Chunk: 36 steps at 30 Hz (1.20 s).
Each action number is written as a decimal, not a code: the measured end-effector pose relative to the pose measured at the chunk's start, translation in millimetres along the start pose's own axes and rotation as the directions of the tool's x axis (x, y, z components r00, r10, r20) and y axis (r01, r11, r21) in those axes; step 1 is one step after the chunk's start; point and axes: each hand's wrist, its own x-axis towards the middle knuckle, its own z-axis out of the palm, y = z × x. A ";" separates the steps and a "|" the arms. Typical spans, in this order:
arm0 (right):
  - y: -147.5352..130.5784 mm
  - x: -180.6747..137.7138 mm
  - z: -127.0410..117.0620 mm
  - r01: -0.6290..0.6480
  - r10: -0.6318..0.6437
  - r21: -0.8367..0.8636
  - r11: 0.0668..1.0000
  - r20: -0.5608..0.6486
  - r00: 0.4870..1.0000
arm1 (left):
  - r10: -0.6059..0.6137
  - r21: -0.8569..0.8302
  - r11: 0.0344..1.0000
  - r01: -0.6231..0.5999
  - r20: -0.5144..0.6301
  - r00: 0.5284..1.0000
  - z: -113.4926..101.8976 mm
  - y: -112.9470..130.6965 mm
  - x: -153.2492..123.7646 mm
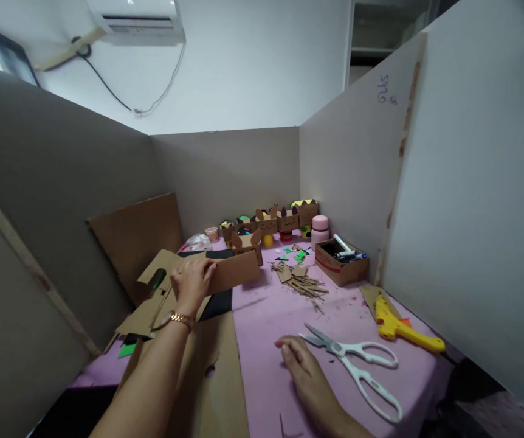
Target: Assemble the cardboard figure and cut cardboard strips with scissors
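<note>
My left hand (193, 281), with a gold watch on the wrist, grips the left end of a rectangular strip of brown cardboard (235, 271), held up above the table. My right hand (306, 376) rests on its side near the front of the table, fingers loosely bent and holding nothing that I can see. Just right of it lie white-handled scissors (337, 348) with their blades spread apart. Cut cardboard sheets (214, 371) are under and beside my left arm. Close behind the strip stands a small cardboard box with ears (247, 241).
Several eared cardboard figures (288, 219) line the back, near a pink bottle (320, 230). A box of markers (341, 263) and a yellow glue gun (403, 328) are at the right. Thin cardboard scraps (305, 283) lie mid-table. Grey partitions (230, 170) enclose the pink-covered table.
</note>
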 end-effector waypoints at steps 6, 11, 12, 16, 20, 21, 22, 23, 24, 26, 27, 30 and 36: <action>0.5 3.0 2.1 0.019 -0.017 -0.038 0.999 0.061 0.998 | 0.043 0.033 0.999 -0.042 -0.029 0.999 8.1 3.0 18.9; 1.9 3.4 1.9 0.041 -0.035 -0.072 0.997 0.088 0.996 | 0.069 0.051 0.996 -0.067 -0.032 0.997 14.6 6.5 24.5; 1.9 3.6 1.7 0.041 -0.035 -0.070 0.997 0.092 0.995 | 0.070 0.051 0.996 -0.068 -0.032 0.997 16.0 6.4 24.9; 1.0 4.2 1.3 0.039 -0.031 -0.073 0.997 0.107 0.994 | 0.057 0.040 0.998 -0.056 -0.023 0.998 22.2 4.0 25.1; 1.3 5.5 1.7 0.067 -0.055 -0.089 0.994 0.131 0.990 | 0.033 0.017 0.999 -0.033 -0.009 0.999 27.1 2.1 24.0; 1.7 5.8 2.0 0.074 -0.061 -0.094 0.993 0.128 0.990 | 0.027 0.010 1.000 -0.027 -0.005 1.000 27.6 2.2 23.6; 2.2 6.0 2.1 0.079 -0.067 -0.096 0.992 0.125 0.990 | 0.020 0.001 1.000 -0.020 0.000 1.000 27.5 2.6 23.0; 2.8 6.0 2.1 0.083 -0.071 -0.095 0.992 0.120 0.990 | 0.012 -0.007 1.000 -0.012 0.005 1.000 26.8 3.4 22.3; 3.5 5.8 1.9 0.084 -0.074 -0.092 0.992 0.113 0.991 | 0.005 -0.017 1.000 -0.005 0.011 1.000 25.4 4.4 21.3; 5.2 4.9 0.4 0.078 -0.071 -0.075 0.994 0.091 0.993 | 0.003 -0.046 0.999 -0.002 0.039 0.999 20.1 7.8 18.0; 6.0 4.6 -0.8 0.068 -0.064 -0.060 0.996 0.067 0.996 | 0.014 -0.066 0.998 -0.009 0.063 0.998 16.2 10.3 15.1; 6.5 5.7 -6.1 0.001 0.002 0.023 1.000 -0.105 0.994 | 0.097 -0.155 0.985 -0.070 0.175 0.980 0.3 22.7 -0.6; -15.8 7.7 -19.0 -0.102 0.151 0.413 0.905 -0.087 0.985 | 0.290 -0.385 0.913 -0.133 0.385 0.876 -36.2 63.6 -59.5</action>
